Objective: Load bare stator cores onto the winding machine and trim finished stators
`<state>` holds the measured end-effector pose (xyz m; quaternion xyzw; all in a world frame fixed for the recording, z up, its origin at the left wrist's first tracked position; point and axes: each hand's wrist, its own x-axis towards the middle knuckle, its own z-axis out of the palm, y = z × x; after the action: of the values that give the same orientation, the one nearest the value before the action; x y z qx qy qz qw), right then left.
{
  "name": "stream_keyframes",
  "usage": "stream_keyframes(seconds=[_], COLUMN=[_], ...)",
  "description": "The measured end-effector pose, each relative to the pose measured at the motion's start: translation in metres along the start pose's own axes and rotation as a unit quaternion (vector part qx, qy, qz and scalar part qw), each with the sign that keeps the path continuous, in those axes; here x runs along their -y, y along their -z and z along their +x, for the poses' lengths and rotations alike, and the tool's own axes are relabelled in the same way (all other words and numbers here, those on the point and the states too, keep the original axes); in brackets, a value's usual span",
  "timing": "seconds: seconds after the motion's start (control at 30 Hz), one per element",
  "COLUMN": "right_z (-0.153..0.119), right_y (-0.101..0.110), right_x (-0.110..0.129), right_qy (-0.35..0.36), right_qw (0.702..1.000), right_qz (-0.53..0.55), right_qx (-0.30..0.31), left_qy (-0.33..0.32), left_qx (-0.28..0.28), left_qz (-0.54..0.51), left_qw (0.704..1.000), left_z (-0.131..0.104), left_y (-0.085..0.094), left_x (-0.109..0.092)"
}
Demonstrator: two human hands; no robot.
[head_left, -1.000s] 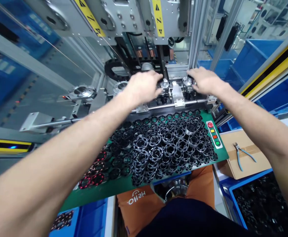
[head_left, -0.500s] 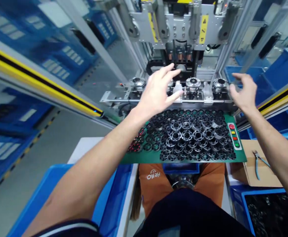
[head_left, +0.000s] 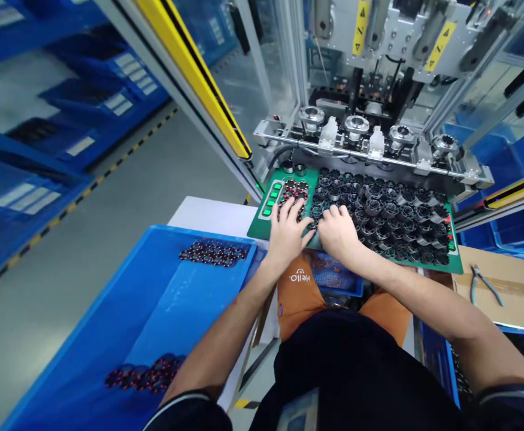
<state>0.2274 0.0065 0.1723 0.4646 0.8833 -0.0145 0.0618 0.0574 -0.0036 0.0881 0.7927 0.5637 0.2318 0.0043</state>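
My left hand point(head_left: 286, 234) rests with spread fingers over a cluster of red-wound ring cores point(head_left: 294, 187) at the left of the green work board point(head_left: 260, 226). Close beside it, my right hand point(head_left: 337, 232) is curled, its fingertips at the left edge of the packed black slotted rings point(head_left: 373, 207). Whatever lies between those right fingertips is hidden. Behind the board, metal ring fixtures point(head_left: 356, 124) stand in a row on the machine's rail.
A large blue bin point(head_left: 163, 293) with wound cores point(head_left: 214, 254) stands at left. Green buttons point(head_left: 272, 200) line the board's left end. Pliers point(head_left: 485, 285) lie on cardboard point(head_left: 515, 299) at right. A yellow-striped machine post point(head_left: 203, 78) rises on the left.
Both hands have come down from the machine fixtures to the board's front left and drawn close together. The right hand has curled. My view has swung left, showing the left bin.
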Motion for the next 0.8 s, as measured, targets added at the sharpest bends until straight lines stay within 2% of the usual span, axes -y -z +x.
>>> stream_keyframes(seconds=[0.07,0.17,0.27,0.33,0.37,0.43,0.5,0.53,0.6,0.7,0.8], right_z=[0.016,0.02,-0.002,-0.03,-0.046,-0.077,-0.105,-0.116,-0.133,-0.15,-0.16], right_y=[-0.007,0.0,0.019,0.034,0.04,0.048,0.049,0.047,0.04,0.027,0.015], right_x=[0.003,0.003,-0.007,-0.017,-0.022,-0.028,-0.029,-0.029,-0.027,-0.027,-0.031], right_qy=[-0.018,-0.021,-0.018,-0.013,-0.006,0.002,-0.005,-0.015,-0.034,-0.043,-0.054], right_qw=[1.0,0.999,1.0,0.993,0.978,0.925,0.869,0.847,0.812,0.761,0.671], right_qz=[-0.015,-0.022,-0.008,0.083,0.163,0.328,0.447,0.487,0.545,0.617,0.713], right_qx=[0.011,0.008,-0.021,-0.089,-0.132,-0.193,-0.213,-0.214,-0.209,-0.197,-0.196], left_qy=[-0.014,-0.035,0.004,0.05,0.072,0.093,0.087,0.078,0.059,0.046,0.051], left_qx=[0.002,0.0,-0.048,-0.095,-0.111,-0.111,-0.083,-0.066,-0.038,-0.018,-0.018], left_qz=[-0.001,-0.028,-0.098,-0.2,-0.272,-0.437,-0.569,-0.608,-0.641,-0.666,-0.69], left_qw=[1.0,0.999,0.994,0.974,0.953,0.888,0.813,0.788,0.765,0.744,0.722], left_z=[0.002,0.004,-0.003,-0.012,-0.016,-0.024,-0.028,-0.029,-0.028,-0.024,-0.021], left_y=[-0.004,0.0,0.016,0.031,0.04,0.056,0.072,0.078,0.087,0.089,0.083], left_x=[0.002,0.004,0.002,-0.004,-0.008,-0.022,-0.04,-0.051,-0.072,-0.099,-0.114])
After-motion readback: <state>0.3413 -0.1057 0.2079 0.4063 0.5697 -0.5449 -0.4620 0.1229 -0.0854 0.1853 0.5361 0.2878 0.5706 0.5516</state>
